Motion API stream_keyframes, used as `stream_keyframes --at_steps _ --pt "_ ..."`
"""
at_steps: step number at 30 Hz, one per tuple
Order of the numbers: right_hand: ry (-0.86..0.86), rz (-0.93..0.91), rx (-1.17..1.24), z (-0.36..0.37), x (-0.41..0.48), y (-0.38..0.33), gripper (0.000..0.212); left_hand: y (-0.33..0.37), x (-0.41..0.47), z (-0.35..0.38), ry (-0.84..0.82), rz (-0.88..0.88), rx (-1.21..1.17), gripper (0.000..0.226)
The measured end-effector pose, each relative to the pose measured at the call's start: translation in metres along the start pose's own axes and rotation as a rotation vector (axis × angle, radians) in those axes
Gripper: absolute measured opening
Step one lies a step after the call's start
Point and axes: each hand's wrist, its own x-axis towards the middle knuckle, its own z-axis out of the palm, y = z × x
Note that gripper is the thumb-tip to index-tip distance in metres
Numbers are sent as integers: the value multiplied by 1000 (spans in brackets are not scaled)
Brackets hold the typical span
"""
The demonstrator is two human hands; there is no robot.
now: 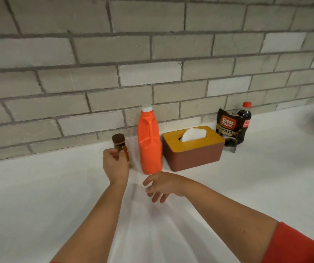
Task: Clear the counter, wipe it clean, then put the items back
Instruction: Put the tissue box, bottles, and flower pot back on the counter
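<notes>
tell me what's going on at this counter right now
A person stands at a white counter against a brick wall. Their left hand is closed around a small brown-capped jar beside an orange jug. The right hand hovers open and empty over the counter. A tissue box, a coffee granules pouch and a cola bottle stand in a row along the wall.

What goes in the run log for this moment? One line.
left hand: gripping small jar | right hand: open, empty | orange bottle: upright on counter
</notes>
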Motion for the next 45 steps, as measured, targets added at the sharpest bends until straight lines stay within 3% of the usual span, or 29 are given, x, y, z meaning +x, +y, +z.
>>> stream_keyframes --at_steps 9,18,34,45 --pt "138 37 -15 -28 -65 43 39 32 -85 51 -235 247 -111 6" --pt "342 77 15 -85 -175 115 36 81 -199 125 -467 265 -133 10" --pt "603 222 147 -164 -409 316 35 141 -482 260 -845 319 -151 8" --pt "670 251 197 -223 -450 387 34 155 -539 346 -926 361 -86 9"
